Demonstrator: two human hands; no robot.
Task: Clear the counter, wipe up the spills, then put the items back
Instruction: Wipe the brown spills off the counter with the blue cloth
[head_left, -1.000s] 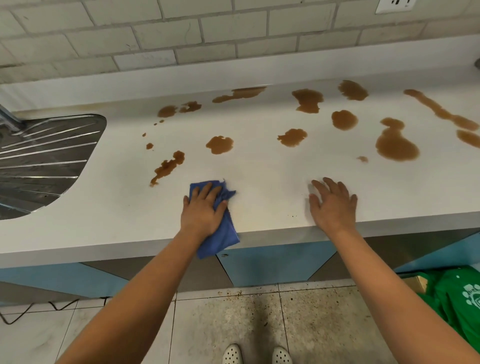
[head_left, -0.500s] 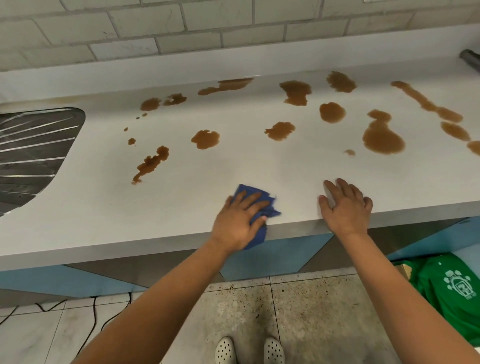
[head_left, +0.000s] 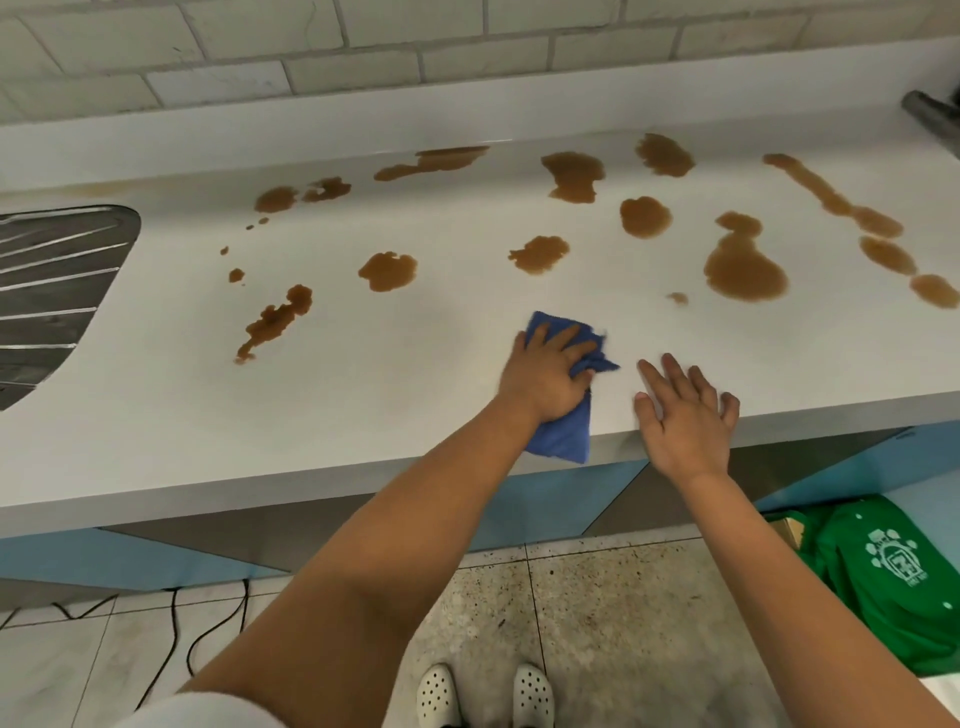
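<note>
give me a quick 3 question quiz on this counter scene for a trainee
1. True or false: the brown spills are already wiped up.
2. Which hand presses the blue cloth? A) left hand B) right hand
3. Fill in: the right hand lies flat on the bare ____.

Key: 1 false, many brown patches remain. 2 A. 3 counter.

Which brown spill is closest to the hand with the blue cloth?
The tiny brown spot, up-right of the left hand; all larger puddles lie farther away.
</note>
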